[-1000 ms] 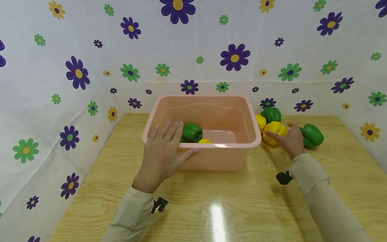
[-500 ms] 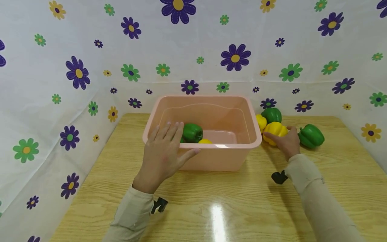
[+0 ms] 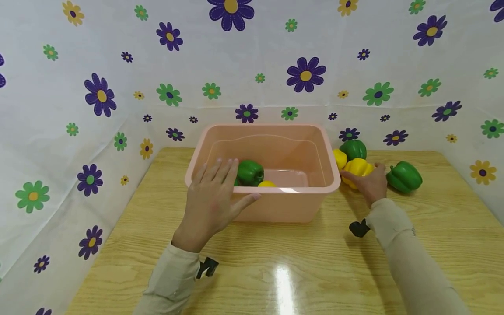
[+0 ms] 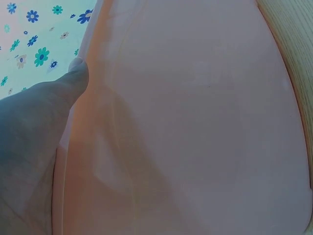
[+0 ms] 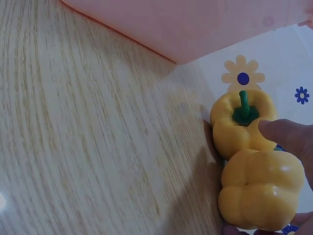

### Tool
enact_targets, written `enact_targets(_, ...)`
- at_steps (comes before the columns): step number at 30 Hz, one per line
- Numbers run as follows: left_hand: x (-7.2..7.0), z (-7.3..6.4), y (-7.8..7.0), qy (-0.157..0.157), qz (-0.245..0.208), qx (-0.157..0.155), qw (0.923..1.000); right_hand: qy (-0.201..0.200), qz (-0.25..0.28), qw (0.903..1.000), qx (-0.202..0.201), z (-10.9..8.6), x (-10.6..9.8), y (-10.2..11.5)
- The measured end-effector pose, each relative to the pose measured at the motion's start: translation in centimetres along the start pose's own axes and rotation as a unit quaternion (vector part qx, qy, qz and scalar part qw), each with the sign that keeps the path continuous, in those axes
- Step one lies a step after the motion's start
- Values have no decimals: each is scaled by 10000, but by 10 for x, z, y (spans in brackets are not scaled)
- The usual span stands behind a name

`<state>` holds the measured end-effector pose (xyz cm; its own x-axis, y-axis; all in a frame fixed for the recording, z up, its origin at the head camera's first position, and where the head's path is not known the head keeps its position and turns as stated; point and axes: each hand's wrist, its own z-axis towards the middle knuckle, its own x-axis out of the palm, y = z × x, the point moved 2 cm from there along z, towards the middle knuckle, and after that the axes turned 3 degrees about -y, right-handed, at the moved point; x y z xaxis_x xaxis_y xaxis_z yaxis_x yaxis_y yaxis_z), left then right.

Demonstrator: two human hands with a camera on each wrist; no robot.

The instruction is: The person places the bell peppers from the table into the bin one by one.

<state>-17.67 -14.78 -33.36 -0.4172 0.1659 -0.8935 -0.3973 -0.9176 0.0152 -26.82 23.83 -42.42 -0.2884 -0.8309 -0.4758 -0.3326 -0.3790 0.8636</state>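
My left hand rests at the front rim of a pink plastic tub, fingers straight and spread over its inside. In the left wrist view the thumb lies along the rim. My right hand curls round a yellow bell pepper on the table, thumb on its left and fingers on its right. In the right wrist view, the thumb overlaps a second yellow bell pepper with a green stem, just beyond the gripped pepper.
A green bell pepper stands behind the yellow ones; another green bell pepper lies right of my right hand. Inside the tub are a green bell pepper and a partly hidden yellow one. A flowered cloth hangs behind the wooden table.
My right hand has shifted left, its fingers moving away from the right green pepper and in round the yellow one. The left hand and tub have stayed put.
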Motion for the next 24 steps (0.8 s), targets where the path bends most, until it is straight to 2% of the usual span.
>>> enact_targets(24,0,0,0,120,-16,-96,9999,-76,-168,9996,212,2,3,3)
